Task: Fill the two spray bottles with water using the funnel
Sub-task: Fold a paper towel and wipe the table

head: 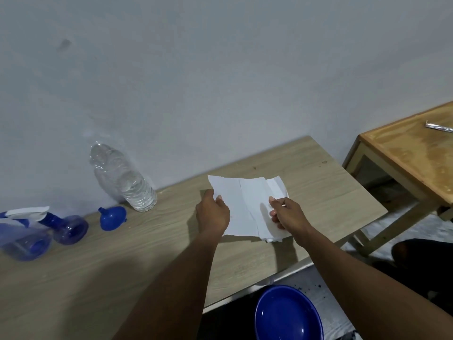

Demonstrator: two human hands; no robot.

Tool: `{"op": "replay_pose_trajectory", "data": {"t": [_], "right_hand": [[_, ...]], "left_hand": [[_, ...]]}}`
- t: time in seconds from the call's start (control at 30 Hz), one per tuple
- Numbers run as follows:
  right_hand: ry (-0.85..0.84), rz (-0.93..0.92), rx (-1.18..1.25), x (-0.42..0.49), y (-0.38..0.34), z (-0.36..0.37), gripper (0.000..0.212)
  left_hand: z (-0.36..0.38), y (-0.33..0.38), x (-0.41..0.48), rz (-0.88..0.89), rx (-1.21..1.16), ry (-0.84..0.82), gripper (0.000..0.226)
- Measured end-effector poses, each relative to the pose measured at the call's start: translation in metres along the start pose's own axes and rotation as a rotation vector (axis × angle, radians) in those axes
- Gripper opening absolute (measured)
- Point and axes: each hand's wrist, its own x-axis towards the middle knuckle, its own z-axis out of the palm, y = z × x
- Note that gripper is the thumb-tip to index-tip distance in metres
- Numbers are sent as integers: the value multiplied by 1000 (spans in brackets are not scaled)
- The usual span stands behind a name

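Two blue translucent spray bottles lie on their sides at the table's far left: one (24, 244) nearest the edge, the other (69, 229) beside it with a white-and-blue trigger head (24, 213) behind them. A blue funnel (112, 218) lies tipped over to their right. A clear plastic water bottle (125, 177) stands by the wall, partly full. My left hand (212, 213) and my right hand (288, 213) each grip a side of a stack of white paper tissues (247, 204) resting on the table.
The light wooden table (98, 278) runs along a grey wall. A blue plastic basin (288, 315) sits below the table's front edge. A second, orange-brown table (411, 153) stands at the right with a foil-wrapped item (438, 127) on it.
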Motion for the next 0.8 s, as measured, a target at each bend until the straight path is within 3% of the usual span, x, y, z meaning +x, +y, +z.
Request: {"op": "replay_pose_trajectory", "data": {"t": [0.3, 0.5, 0.63, 0.8], "right_hand": [[49, -20, -129, -2, -3, 2, 48], [165, -203, -308, -20, -28, 25, 27], [-11, -323, -321, -31, -55, 71, 12], [-340, -349, -366, -64, -92, 153, 32]], "left_hand": [[-27, -19, 5, 6, 25, 25, 22], [-55, -46, 14, -107, -25, -67, 19], [-92, -62, 16, -114, -151, -130, 21], [-154, -94, 25, -74, -251, -259, 20]]}}
